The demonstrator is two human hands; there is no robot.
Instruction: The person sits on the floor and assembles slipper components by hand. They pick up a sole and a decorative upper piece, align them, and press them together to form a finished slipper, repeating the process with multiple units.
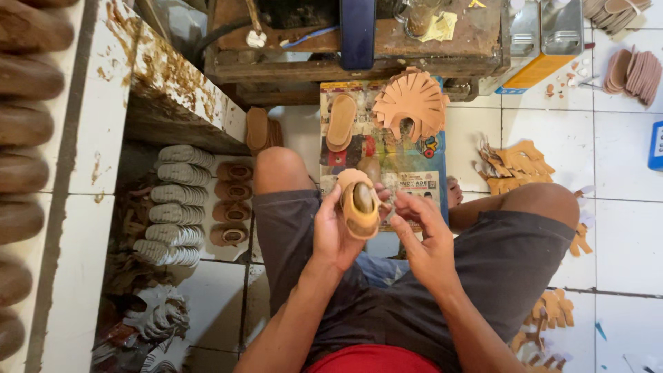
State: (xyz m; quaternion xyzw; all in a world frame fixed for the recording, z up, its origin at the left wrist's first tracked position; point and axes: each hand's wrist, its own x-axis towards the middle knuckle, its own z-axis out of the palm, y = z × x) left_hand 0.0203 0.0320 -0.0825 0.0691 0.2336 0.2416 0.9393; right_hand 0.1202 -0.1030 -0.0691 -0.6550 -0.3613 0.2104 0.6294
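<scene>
You've got a flat printed sheet (387, 148) on the floor tiles btwn your knees, rectangular, multicolour: blue, red, yellow patches w/ a pale label panel near its lower right. Top right, beside the wooden bench, stands a metal can (545, 41), boxy, silver upper part, orange-yellow lower face w/ a blue strip at the base. On the bench top lies a small yellow paper slip (442, 26), crumpled. Far right edge: blue boxy item (656, 145), cut off by the frame, can't tell what kind.
</scene>
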